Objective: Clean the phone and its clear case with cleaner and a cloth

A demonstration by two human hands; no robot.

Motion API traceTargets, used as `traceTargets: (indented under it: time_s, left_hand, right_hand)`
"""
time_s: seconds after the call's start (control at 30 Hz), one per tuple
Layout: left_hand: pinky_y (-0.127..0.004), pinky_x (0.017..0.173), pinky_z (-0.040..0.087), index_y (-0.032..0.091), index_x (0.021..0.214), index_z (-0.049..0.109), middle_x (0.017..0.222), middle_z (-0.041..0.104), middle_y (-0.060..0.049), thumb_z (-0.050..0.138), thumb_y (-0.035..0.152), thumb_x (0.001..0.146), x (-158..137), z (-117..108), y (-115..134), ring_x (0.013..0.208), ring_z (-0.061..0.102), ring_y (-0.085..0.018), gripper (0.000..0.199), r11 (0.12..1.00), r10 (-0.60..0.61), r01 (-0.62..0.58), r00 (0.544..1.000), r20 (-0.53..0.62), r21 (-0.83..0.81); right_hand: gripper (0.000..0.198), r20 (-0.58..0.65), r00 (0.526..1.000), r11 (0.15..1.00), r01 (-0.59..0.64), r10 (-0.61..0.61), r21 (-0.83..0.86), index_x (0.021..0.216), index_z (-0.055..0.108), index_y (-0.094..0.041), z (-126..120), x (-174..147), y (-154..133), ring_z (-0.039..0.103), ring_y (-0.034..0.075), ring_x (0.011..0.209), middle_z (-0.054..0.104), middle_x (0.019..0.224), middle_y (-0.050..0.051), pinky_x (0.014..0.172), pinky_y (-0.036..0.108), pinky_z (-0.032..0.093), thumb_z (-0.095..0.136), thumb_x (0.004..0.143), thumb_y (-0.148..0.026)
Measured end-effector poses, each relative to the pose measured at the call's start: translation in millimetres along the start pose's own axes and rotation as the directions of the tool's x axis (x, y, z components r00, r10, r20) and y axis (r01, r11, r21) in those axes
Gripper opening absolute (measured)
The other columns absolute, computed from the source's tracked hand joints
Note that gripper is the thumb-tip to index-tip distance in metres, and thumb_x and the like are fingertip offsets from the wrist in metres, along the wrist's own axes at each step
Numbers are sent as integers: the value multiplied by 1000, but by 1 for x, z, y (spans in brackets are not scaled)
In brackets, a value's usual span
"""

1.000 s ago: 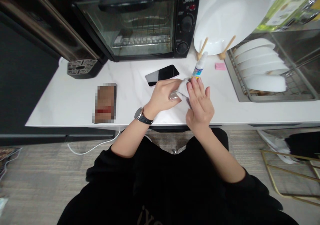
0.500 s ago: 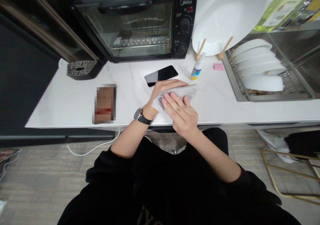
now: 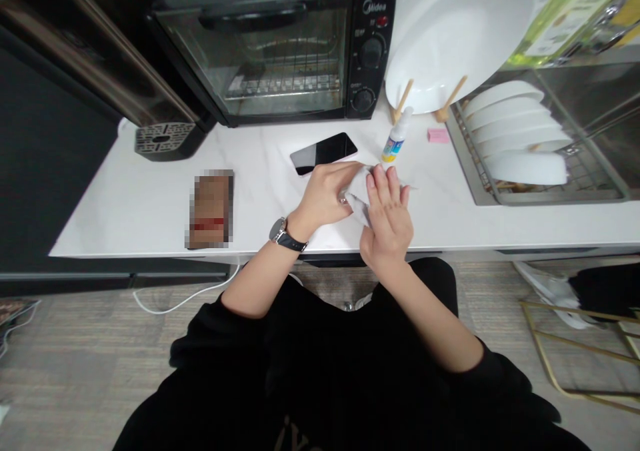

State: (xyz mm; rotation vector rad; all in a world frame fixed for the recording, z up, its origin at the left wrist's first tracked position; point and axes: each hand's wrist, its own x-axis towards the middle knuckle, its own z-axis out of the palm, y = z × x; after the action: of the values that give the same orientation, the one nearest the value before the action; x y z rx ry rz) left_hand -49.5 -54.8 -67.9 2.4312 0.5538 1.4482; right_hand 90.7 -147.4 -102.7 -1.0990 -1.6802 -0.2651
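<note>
Over the counter, my left hand [image 3: 326, 196], with a watch on its wrist, is curled closed. A small shiny edge shows between its thumb and fingers; the rest of what it grips is hidden. A thin light-grey cloth [image 3: 359, 185] lies between my two hands. My right hand [image 3: 389, 214] presses the cloth with fingers nearly straight and close together, its thumb side hidden. Just behind my left hand lies a phone [image 3: 324, 153], dark screen up. A small white spray bottle [image 3: 394, 141] with a blue and yellow label stands beyond my right hand.
A toaster oven [image 3: 260, 57] stands at the back, with white plates [image 3: 460, 37] in a wooden rack to its right. Further right, bowls [image 3: 525, 164] sit in a wire basket over the sink. A blurred brown item [image 3: 210, 207] and a pink piece [image 3: 438, 135] lie on the counter.
My right hand has slid to the right with the cloth and turned its fingers more forward. My left hand, earlier mostly under the cloth, now shows its curled thumb and fingers.
</note>
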Motion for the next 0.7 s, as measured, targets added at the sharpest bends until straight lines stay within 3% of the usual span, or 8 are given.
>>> traceTargets:
  time_s: [0.13,0.3,0.4,0.5,0.6,0.7]
  left_hand:
    - [-42,90,67,20,109,77,104,83,-9,56,51,104,0,-5,0,96,80,-24,38,987,-82,91,994,71,-131]
    - [-43,88,68,25,110,79,108,84,-6,52,46,107,2,-9,-1,95,80,-25,34,979,-117,136,985,128,-152]
    - [-41,88,68,23,112,76,108,84,-7,54,47,106,1,-6,-3,96,80,-24,33,990,-60,69,995,76,-124]
    - [-39,80,66,19,107,74,98,82,-7,61,51,101,1,-2,-2,89,80,-24,35,999,23,-24,1000,-11,-36]
    - [-35,70,63,19,99,72,86,79,-6,58,45,101,2,1,1,78,78,-22,30,999,35,-34,999,-27,36]
    - [-36,72,63,19,101,73,88,79,-7,57,45,102,2,0,2,80,78,-22,30,999,38,-37,998,-42,13]
  right_hand:
    - [65,93,995,999,37,-37,7,174,16,-34,2,-1,-14,35,20,162,51,169,-2,140,43,18,26,112,-17]
    - [64,175,974,989,150,-147,-4,174,13,-31,0,1,-14,34,14,162,55,165,-3,140,35,14,28,113,-19]
    - [61,161,972,982,183,-172,-52,173,19,-28,-5,3,-3,38,14,160,54,165,-3,140,35,14,30,114,-17]
    - [61,91,991,991,108,-101,-78,171,25,-34,-8,5,12,41,16,159,53,165,-4,140,41,19,29,114,-16]
    - [61,19,999,998,38,-37,-51,170,27,-40,-7,6,18,43,20,158,55,164,-4,139,48,22,25,114,-16]
    - [62,-10,999,998,35,-35,-47,171,25,-36,-3,5,10,41,20,158,53,166,-2,139,47,21,25,113,-14]
